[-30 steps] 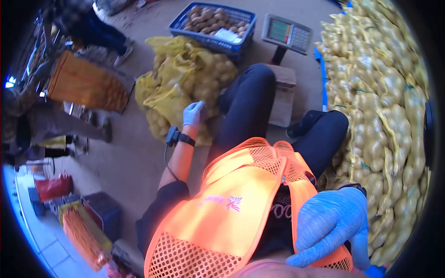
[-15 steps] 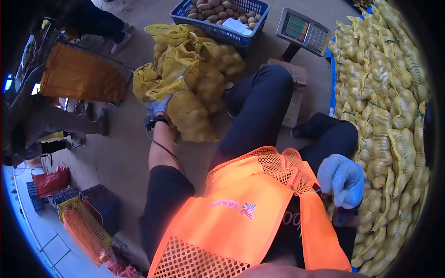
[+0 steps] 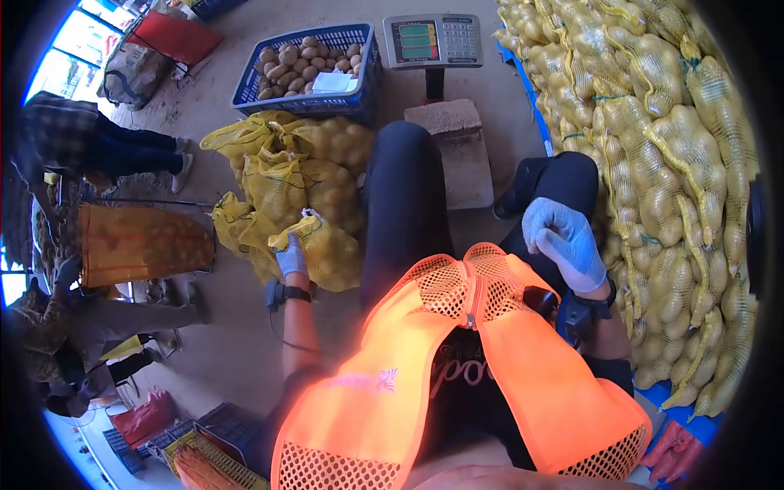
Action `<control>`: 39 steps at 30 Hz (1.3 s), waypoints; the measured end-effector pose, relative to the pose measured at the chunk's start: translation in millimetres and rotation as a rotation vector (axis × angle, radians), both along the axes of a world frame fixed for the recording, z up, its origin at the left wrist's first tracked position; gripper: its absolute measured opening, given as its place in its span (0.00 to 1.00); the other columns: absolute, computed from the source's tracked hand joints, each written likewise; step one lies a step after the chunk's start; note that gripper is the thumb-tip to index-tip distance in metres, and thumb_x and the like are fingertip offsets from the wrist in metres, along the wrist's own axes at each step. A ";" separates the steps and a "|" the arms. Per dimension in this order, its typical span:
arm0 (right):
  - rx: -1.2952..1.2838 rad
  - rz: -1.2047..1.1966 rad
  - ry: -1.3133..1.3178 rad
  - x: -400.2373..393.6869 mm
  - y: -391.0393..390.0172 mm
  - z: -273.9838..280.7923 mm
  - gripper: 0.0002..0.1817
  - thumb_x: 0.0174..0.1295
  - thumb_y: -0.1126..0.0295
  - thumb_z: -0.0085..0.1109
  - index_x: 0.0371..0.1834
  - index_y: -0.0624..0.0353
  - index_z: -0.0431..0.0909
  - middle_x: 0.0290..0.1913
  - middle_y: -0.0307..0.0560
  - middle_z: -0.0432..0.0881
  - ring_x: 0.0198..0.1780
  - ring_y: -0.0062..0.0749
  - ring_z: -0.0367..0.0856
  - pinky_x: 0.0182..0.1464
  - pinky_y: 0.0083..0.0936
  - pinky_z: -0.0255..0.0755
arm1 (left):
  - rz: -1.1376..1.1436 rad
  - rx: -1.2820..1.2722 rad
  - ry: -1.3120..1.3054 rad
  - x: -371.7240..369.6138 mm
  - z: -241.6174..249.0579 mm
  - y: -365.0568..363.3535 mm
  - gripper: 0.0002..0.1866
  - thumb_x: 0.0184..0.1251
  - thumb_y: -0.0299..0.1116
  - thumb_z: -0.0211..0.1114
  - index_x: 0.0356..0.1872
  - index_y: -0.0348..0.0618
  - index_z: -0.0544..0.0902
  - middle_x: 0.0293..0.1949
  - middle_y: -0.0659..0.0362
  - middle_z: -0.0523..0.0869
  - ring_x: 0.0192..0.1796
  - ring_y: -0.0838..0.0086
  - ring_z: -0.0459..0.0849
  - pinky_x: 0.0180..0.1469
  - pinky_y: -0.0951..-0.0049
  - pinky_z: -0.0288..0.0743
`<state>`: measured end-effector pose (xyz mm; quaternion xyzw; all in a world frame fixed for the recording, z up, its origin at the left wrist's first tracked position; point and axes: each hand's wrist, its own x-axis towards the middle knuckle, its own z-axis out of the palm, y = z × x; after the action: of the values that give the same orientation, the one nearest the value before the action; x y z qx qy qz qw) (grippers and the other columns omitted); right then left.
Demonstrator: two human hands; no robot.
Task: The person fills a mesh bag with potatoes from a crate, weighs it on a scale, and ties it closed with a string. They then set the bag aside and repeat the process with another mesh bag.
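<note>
My left hand (image 3: 291, 258), in a pale glove, is closed on the gathered top of a yellow mesh sack (image 3: 331, 255) full of potatoes. More yellow sacks (image 3: 278, 192) of potatoes stand against it on the floor. My right hand (image 3: 563, 241), also gloved, is raised above my right knee, beside the stacked sacks, with its fingers curled in; whether it holds something small cannot be made out.
A blue crate (image 3: 367, 94) of potatoes stands ahead, beside a scale display (image 3: 433, 41) and its platform (image 3: 465, 175). Filled mesh sacks (image 3: 670, 163) are piled on the right. At the left, people (image 3: 122, 143) work around an orange mesh sack (image 3: 143, 245).
The view has turned, so the crate and scale appear further left. My left hand remains on the sack. My right hand has moved forward and its fingers show from another side.
</note>
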<state>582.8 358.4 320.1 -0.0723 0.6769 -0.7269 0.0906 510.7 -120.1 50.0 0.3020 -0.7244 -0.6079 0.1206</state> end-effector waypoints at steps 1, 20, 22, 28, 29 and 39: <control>-0.018 -0.008 -0.025 0.7 3.6 -3.0 0.05 0.63 0.74 0.55 0.29 0.60 0.71 0.31 0.34 0.69 0.32 0.13 0.65 0.36 0.12 0.61 | 0.062 0.057 0.122 -5.7 -5.2 -1.8 0.21 0.67 0.38 0.62 0.54 0.33 0.75 0.51 0.55 0.80 0.48 0.71 0.79 0.52 0.70 0.73; -0.743 0.350 -0.842 -100.3 -85.2 -42.1 0.53 0.53 0.29 0.48 0.72 0.55 0.43 0.63 0.65 0.62 0.55 0.62 0.73 0.55 0.48 0.72 | -0.411 0.499 0.859 -76.2 448.7 205.9 0.20 0.68 0.42 0.60 0.51 0.36 0.76 0.49 0.55 0.81 0.53 0.65 0.79 0.57 0.60 0.72; -0.864 0.232 -0.845 -121.2 -80.2 -53.2 0.55 0.51 0.25 0.46 0.72 0.54 0.45 0.65 0.67 0.60 0.56 0.65 0.71 0.55 0.52 0.71 | -0.445 0.560 0.762 -92.4 425.8 223.2 0.17 0.67 0.41 0.61 0.48 0.39 0.78 0.46 0.57 0.82 0.49 0.69 0.80 0.51 0.66 0.75; -1.412 -0.075 -0.672 -170.5 -39.2 -187.2 0.49 0.54 0.24 0.36 0.70 0.50 0.54 0.67 0.54 0.61 0.66 0.54 0.63 0.61 0.56 0.65 | -0.730 0.564 0.423 -105.0 277.5 315.7 0.11 0.66 0.35 0.63 0.44 0.42 0.78 0.42 0.62 0.82 0.43 0.78 0.81 0.45 0.74 0.77; -1.406 -0.086 -0.673 -175.4 -30.5 -199.5 0.49 0.54 0.24 0.36 0.70 0.50 0.54 0.67 0.54 0.61 0.66 0.54 0.63 0.61 0.56 0.65 | -0.810 0.501 0.412 -112.8 247.4 325.5 0.11 0.66 0.34 0.64 0.46 0.43 0.77 0.43 0.62 0.81 0.45 0.78 0.81 0.46 0.74 0.77; -1.161 -0.455 -0.812 -176.2 -14.1 -339.1 0.47 0.57 0.25 0.30 0.70 0.49 0.55 0.67 0.51 0.62 0.66 0.49 0.63 0.64 0.54 0.63 | -1.175 0.259 -0.012 -159.2 93.1 349.3 0.14 0.67 0.35 0.63 0.49 0.40 0.78 0.43 0.64 0.82 0.43 0.83 0.78 0.46 0.79 0.75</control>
<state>406.6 344.3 -19.0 0.3077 0.0952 -0.9379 0.1284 351.5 229.2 143.1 -0.1334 -0.6907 -0.6543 -0.2777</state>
